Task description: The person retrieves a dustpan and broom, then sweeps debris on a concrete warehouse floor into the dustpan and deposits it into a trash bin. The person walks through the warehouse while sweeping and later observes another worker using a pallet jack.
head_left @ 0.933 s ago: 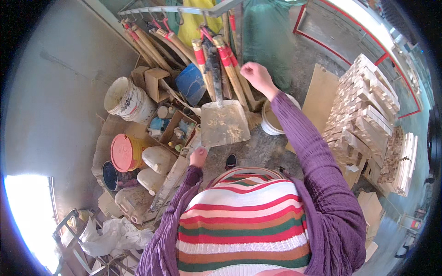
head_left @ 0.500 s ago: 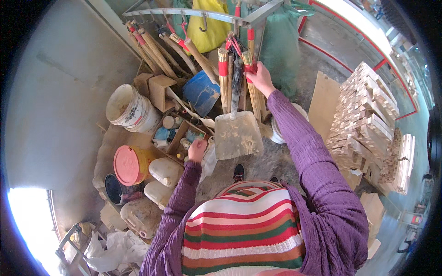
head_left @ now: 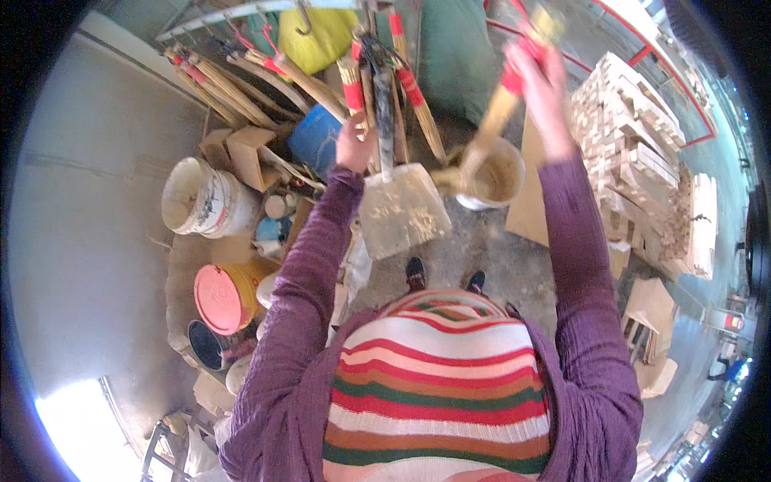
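My right hand, raised at the upper right, is closed round the red-bound handle of a straw broom. This broom slants down to the left, its blurred lower end in front of the white bucket. My left hand has its fingers curled against another straw broom with a red band, just left of the shovel; part of that broom is hidden behind the hand. The shovel hangs blade down, its dark handle upright. Right of it leans a further red-banded broom.
Overhead runs a metal rack with hooks. More long handles lean at the left, above a dirty white bucket, cardboard and a pink-lidded tub. A blue container stands behind my left hand. Stacked wood pieces rise at the right.
My right hand has lifted the straw broom away from the rack, up and to the right. My left hand has risen from beside the boxes to the broom beside the shovel.
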Motion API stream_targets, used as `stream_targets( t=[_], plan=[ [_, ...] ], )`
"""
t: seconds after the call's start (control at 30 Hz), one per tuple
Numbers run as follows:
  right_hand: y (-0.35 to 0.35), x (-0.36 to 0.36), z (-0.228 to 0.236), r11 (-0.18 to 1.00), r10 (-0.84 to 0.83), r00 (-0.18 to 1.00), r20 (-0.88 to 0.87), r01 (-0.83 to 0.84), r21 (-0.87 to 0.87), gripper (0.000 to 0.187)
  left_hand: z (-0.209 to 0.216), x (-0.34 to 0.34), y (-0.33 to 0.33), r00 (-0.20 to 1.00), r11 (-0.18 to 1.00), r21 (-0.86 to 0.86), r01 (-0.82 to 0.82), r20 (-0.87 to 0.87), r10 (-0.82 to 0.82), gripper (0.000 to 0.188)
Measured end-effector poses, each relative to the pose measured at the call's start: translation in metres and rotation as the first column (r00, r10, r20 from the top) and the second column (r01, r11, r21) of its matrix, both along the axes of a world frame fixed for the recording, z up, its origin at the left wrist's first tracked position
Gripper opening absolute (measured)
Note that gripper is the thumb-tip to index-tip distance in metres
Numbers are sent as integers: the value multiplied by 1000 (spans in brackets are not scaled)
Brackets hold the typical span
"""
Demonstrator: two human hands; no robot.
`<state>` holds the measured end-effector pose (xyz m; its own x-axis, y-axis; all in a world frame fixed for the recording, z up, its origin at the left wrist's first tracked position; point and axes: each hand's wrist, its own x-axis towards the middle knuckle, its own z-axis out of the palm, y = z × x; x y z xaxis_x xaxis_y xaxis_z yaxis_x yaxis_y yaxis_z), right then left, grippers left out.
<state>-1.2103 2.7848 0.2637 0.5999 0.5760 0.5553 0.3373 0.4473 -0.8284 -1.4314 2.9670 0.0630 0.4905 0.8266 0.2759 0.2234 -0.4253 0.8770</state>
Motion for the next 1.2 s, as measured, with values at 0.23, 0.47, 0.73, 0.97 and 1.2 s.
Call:
stream_targets(
  t=[0.23, 0.47, 0.73, 0.97, 1.2],
  plan=[
    [-164, 13, -75, 934, -356, 889, -288, 342, -100, 24, 13, 67, -27, 954, 942, 261, -212, -153, 257, 60],
    [-285, -26, -164, 680, -710, 697, -106, 638, -361, 22, -3, 93, -48, 674, 754, 180, -632, -351, 650, 70],
    [-453, -73, -205, 333, -938, 326, -119, 752, -569, 32, -9, 68, -52, 878, 881, 25, -472, 103, 467, 37],
    [-512, -73, -250, 173, -932, 305, 194, 847, -502, 27, 24, 64, -39, 781, 827, -73, -557, 291, 552, 42],
    [-450, -30, -248, 532, -824, 562, -73, 723, -439, 21, 3, 41, -54, 859, 864, 122, -489, -105, 501, 33]
  ],
)
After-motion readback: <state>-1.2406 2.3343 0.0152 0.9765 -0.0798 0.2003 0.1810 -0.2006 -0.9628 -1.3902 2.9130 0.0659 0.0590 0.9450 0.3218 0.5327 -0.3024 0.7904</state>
